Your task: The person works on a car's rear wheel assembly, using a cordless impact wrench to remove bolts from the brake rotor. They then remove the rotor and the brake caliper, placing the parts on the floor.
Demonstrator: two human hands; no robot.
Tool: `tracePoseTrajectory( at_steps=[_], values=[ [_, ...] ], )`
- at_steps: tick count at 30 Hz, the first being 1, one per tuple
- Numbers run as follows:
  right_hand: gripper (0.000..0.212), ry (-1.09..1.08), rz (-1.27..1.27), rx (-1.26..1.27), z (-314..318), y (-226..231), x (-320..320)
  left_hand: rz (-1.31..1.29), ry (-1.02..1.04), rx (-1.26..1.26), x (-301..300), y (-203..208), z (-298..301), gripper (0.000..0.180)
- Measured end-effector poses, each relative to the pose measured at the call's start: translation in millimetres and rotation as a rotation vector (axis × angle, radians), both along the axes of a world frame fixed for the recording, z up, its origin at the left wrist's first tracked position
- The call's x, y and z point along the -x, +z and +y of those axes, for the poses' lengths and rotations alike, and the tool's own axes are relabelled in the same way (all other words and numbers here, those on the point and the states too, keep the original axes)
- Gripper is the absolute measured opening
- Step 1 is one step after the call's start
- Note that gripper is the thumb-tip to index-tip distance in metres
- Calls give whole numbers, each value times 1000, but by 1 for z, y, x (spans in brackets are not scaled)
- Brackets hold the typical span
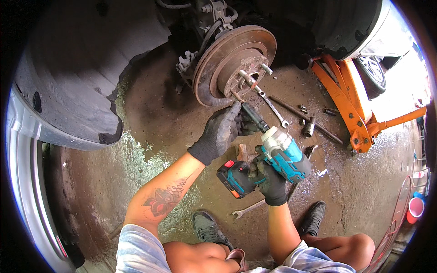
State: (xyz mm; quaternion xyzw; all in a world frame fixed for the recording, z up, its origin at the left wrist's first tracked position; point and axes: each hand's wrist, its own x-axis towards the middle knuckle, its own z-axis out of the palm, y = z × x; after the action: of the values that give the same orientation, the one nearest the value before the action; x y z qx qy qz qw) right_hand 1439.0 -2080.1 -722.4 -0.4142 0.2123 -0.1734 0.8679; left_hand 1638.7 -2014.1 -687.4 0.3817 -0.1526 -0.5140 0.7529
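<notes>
A teal and black cordless impact wrench (286, 157) lies tilted in front of the hub, its battery (236, 178) to the left. My right hand (269, 182), in a black glove, is wrapped round its handle. A long dark socket (256, 117) sits on the wrench's nose and points up-left at the lower wheel stud (236, 95). My gloved left hand (221, 129) closes its fingers round the socket's front end beside that stud; the fingertips are partly hidden. The rusty brake disc (214, 68) and its hub (241, 68) stand just beyond, with more studs sticking out.
On the wet floor right of the hub lie a combination wrench (271, 107), a long metal bar (314, 123) and a loose socket (309, 127). An orange floor jack (348, 100) stands at the right. Another wrench (249, 209) lies near my feet. Dark wheel-arch lining (82, 77) fills the left.
</notes>
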Motion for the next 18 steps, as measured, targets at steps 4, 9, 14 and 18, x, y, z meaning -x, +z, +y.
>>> tracePoseTrajectory(
  at_steps=[4, 9, 14, 18],
  values=[
    [37, -130, 93, 796, -23, -20, 16, -21, -22, -32, 3, 9, -2, 44],
    [32, -140, 169, 1817, -42, 23, 12, -62, 17, -83, 3, 8, 0, 44],
    [35, -192, 46, 1523, -43, -2, 9, -55, 28, -28, 8, 7, -4, 43],
    [43, 36, 110, 345, -33, -27, 12, -75, 26, 20, 9, 2, -3, 43]
  ],
)
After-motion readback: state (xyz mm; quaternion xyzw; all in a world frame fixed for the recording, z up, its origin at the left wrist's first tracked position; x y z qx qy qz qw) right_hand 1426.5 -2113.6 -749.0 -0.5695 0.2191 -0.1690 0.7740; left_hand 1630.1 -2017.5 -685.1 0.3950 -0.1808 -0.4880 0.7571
